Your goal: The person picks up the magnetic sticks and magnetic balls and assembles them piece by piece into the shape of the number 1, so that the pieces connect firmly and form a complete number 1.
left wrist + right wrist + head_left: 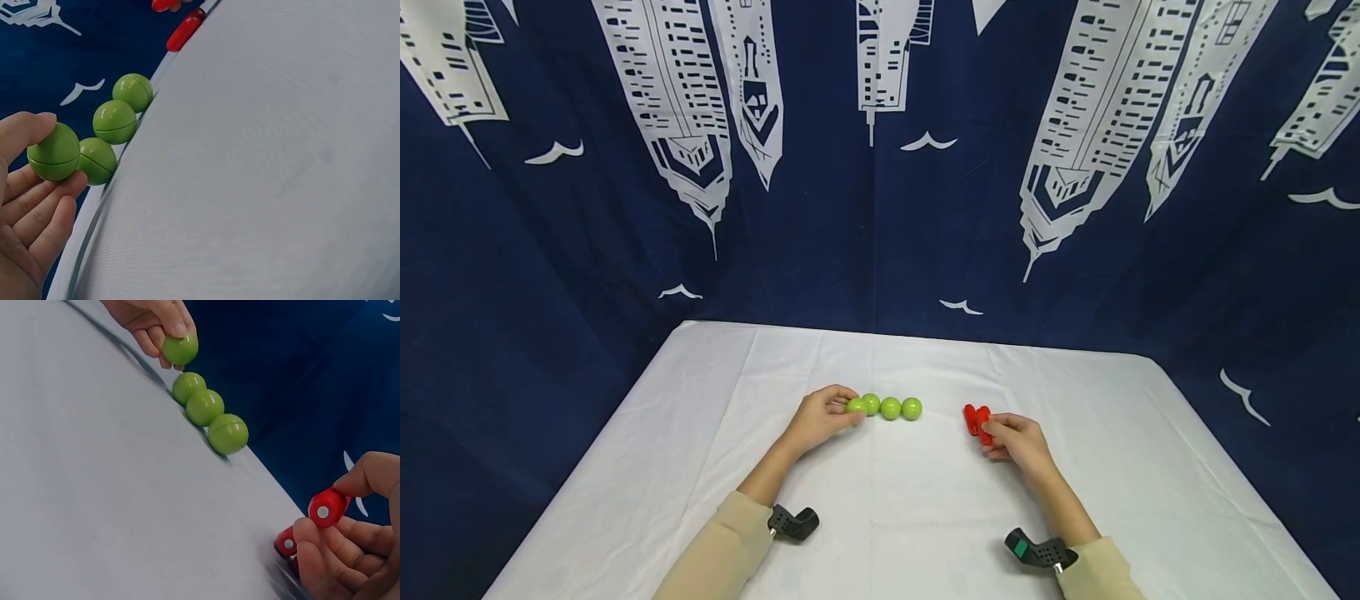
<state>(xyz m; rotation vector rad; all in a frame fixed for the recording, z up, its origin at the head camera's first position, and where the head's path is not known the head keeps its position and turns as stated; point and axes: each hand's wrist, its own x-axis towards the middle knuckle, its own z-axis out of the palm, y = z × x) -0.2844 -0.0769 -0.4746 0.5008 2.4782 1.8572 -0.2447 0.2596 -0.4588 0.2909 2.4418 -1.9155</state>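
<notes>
The left hand (823,417) pinches a green ball (856,406) between thumb and fingertips, while the right hand (1021,442) pinches a red piece (983,427) much the same way. The ball is glossy, with a seam round its middle; it is probably light, stiff and a little slippery, apt to roll once let go, so thumb and fingers seem best set opposite each other at its widest part. The red piece looks smooth, hard and small, easiest held across its short side. From the held ball, three other balls (891,407) run in a row toward three o'clock, the nearest just beside it, which leaves little finger room on that side. At nine o'clock of the held red piece, just beside it, lies another red piece (971,419), likely easy to knock. The white table (880,517) lies beneath; at twelve o'clock, past its far edge, hangs a blue curtain (850,225).
</notes>
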